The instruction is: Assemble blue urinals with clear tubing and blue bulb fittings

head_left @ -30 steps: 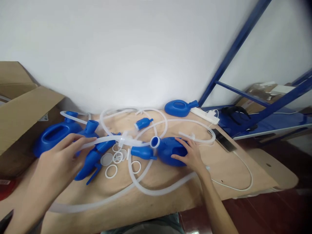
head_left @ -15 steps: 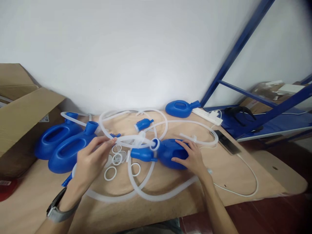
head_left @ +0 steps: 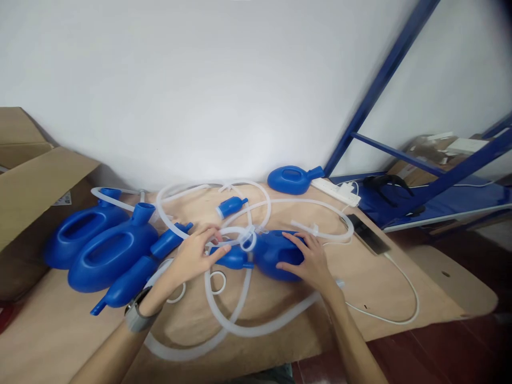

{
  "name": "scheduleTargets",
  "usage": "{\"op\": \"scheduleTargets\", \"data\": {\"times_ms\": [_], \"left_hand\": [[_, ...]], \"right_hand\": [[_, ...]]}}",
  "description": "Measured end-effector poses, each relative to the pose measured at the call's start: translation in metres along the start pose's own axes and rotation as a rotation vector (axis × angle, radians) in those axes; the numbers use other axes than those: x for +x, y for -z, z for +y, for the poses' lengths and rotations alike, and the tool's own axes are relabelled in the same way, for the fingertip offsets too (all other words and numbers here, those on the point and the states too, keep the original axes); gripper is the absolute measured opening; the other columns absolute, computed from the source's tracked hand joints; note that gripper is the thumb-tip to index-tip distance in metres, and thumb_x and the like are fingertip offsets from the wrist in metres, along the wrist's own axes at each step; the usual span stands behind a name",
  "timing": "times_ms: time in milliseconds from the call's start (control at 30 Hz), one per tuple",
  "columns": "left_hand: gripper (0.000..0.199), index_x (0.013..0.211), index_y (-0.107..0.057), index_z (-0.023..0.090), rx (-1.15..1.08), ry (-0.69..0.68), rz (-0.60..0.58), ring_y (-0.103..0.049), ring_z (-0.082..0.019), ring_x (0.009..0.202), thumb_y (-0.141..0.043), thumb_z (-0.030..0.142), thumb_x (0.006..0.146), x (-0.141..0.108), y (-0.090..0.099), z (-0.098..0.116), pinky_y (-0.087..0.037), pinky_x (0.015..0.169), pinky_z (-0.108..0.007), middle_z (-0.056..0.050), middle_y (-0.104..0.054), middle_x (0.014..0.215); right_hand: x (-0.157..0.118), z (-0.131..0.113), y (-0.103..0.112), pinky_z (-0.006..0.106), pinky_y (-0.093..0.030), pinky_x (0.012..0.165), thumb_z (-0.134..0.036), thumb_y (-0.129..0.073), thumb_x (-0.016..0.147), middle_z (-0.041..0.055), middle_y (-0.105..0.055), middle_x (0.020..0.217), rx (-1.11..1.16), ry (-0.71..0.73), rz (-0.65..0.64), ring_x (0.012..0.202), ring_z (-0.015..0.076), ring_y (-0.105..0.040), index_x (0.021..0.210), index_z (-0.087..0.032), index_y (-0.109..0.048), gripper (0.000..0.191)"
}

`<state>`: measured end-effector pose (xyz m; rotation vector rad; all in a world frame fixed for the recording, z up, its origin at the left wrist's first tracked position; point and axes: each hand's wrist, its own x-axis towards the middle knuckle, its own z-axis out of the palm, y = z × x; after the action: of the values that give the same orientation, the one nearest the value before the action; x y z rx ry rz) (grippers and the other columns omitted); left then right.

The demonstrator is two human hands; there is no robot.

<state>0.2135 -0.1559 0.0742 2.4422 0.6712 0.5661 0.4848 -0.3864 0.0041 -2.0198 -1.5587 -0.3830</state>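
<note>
My right hand (head_left: 310, 258) rests flat on a blue plastic container (head_left: 274, 253) at the middle of the table, pressing it down. My left hand (head_left: 198, 253) pinches the end of a translucent white tube (head_left: 236, 232) right at the container's round neck (head_left: 251, 241). The tube loops down across the table in front of me (head_left: 240, 328). A small blue connector (head_left: 235, 258) lies just under my left fingers. White rings (head_left: 218, 281) lie beside my left wrist, partly hidden by it.
Two more blue containers (head_left: 108, 250) and blue spouts (head_left: 128, 285) lie at the left by an open cardboard box (head_left: 32, 176). Another blue container (head_left: 292, 180), a power strip (head_left: 336, 191) and a phone (head_left: 368, 234) sit at the right. A blue metal rack (head_left: 400, 154) stands beyond.
My left hand has carried the tube end rightward from the left containers to the neck of the middle container. My right hand has stayed on that container.
</note>
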Motion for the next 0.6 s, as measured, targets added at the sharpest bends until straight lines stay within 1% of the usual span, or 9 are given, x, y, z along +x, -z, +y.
{"op": "scheduleTargets", "data": {"times_ms": [33, 100, 167, 200, 267, 367, 433, 500, 600], "left_hand": [[0.037, 0.098, -0.065, 0.024, -0.072, 0.057, -0.053, -0.073, -0.023, 0.082, -0.058, 0.06, 0.097, 0.006, 0.002, 0.001, -0.057, 0.069, -0.032, -0.007, -0.076, 0.101], [0.047, 0.115, -0.063, 0.023, -0.177, 0.143, -0.14, -0.072, -0.024, 0.078, -0.058, 0.065, 0.095, 0.019, 0.007, 0.004, -0.057, 0.07, -0.033, -0.004, -0.075, 0.087], [0.063, 0.134, -0.059, 0.022, -0.237, 0.206, -0.258, -0.073, -0.024, 0.075, -0.056, 0.07, 0.094, 0.03, 0.011, 0.009, -0.058, 0.071, -0.034, -0.003, -0.076, 0.086], [0.068, 0.138, -0.06, 0.021, -0.257, 0.229, -0.348, -0.073, -0.024, 0.074, -0.053, 0.073, 0.094, 0.035, 0.012, 0.012, -0.058, 0.071, -0.033, -0.004, -0.077, 0.089], [0.071, 0.134, -0.067, 0.02, -0.284, 0.26, -0.524, -0.074, -0.023, 0.071, -0.047, 0.076, 0.096, 0.045, 0.012, 0.02, -0.056, 0.067, -0.031, -0.006, -0.079, 0.094], [0.066, 0.124, -0.076, 0.018, -0.325, 0.196, -0.671, -0.075, -0.024, 0.076, -0.058, 0.073, 0.092, 0.06, 0.01, 0.025, -0.056, 0.065, -0.029, -0.007, -0.08, 0.103], [0.059, 0.123, -0.076, 0.019, -0.373, 0.102, -0.671, -0.076, -0.026, 0.092, -0.071, 0.065, 0.087, 0.065, 0.006, 0.024, -0.059, 0.077, -0.03, -0.007, -0.08, 0.11], [0.06, 0.125, -0.074, 0.019, -0.398, 0.007, -0.607, -0.073, -0.029, 0.108, -0.082, 0.057, 0.079, 0.066, 0.002, 0.019, -0.059, 0.088, -0.033, -0.009, -0.079, 0.117], [0.071, 0.134, -0.067, 0.02, -0.293, -0.11, -0.516, -0.072, -0.029, 0.109, -0.089, 0.051, 0.075, 0.058, 0.0, 0.013, -0.058, 0.086, -0.034, -0.011, -0.076, 0.123]], "right_hand": [[0.0, 0.0, 0.0, 0.053, -0.048, 0.101, -0.078, -0.07, 0.084, 0.012, -0.068, 0.12, 0.001, -0.003, -0.001, 0.113, 0.0345, -0.066, 0.142, -0.031, -0.067, 0.075], [-0.001, -0.001, -0.001, 0.053, -0.048, 0.101, -0.078, -0.071, 0.083, 0.0119, -0.068, 0.12, 0.009, -0.006, -0.006, 0.113, 0.0343, -0.066, 0.142, -0.031, -0.067, 0.076], [-0.002, -0.002, -0.001, 0.052, -0.049, 0.101, -0.078, -0.072, 0.083, 0.0116, -0.068, 0.12, 0.021, -0.009, -0.015, 0.113, 0.034, -0.065, 0.143, -0.031, -0.067, 0.076], [-0.002, -0.003, -0.001, 0.052, -0.049, 0.1, -0.078, -0.072, 0.082, 0.0114, -0.068, 0.119, 0.027, -0.008, -0.019, 0.112, 0.0339, -0.065, 0.143, -0.032, -0.067, 0.076], [-0.003, -0.005, -0.001, 0.051, -0.05, 0.099, -0.078, -0.073, 0.082, 0.0111, -0.068, 0.119, 0.033, -0.002, -0.024, 0.112, 0.0336, -0.065, 0.143, -0.032, -0.067, 0.076], [-0.003, -0.008, -0.001, 0.05, -0.05, 0.097, -0.078, -0.072, 0.083, 0.0112, -0.067, 0.118, 0.023, 0.009, -0.01, 0.108, 0.0329, -0.066, 0.143, -0.032, -0.067, 0.076], [-0.004, -0.01, -0.001, 0.05, -0.05, 0.096, -0.078, -0.071, 0.083, 0.0115, -0.067, 0.117, 0.01, 0.017, 0.009, 0.107, 0.0327, -0.066, 0.143, -0.031, -0.067, 0.076], [-0.005, -0.011, -0.002, 0.049, -0.05, 0.095, -0.078, -0.07, 0.084, 0.0117, -0.067, 0.117, 0.001, 0.027, 0.026, 0.106, 0.0327, -0.066, 0.142, -0.03, -0.068, 0.075], [-0.006, -0.013, -0.002, 0.049, -0.05, 0.094, -0.077, -0.071, 0.084, 0.0118, -0.067, 0.116, 0.0, 0.034, 0.042, 0.104, 0.0325, -0.065, 0.141, -0.028, -0.068, 0.075]]}}
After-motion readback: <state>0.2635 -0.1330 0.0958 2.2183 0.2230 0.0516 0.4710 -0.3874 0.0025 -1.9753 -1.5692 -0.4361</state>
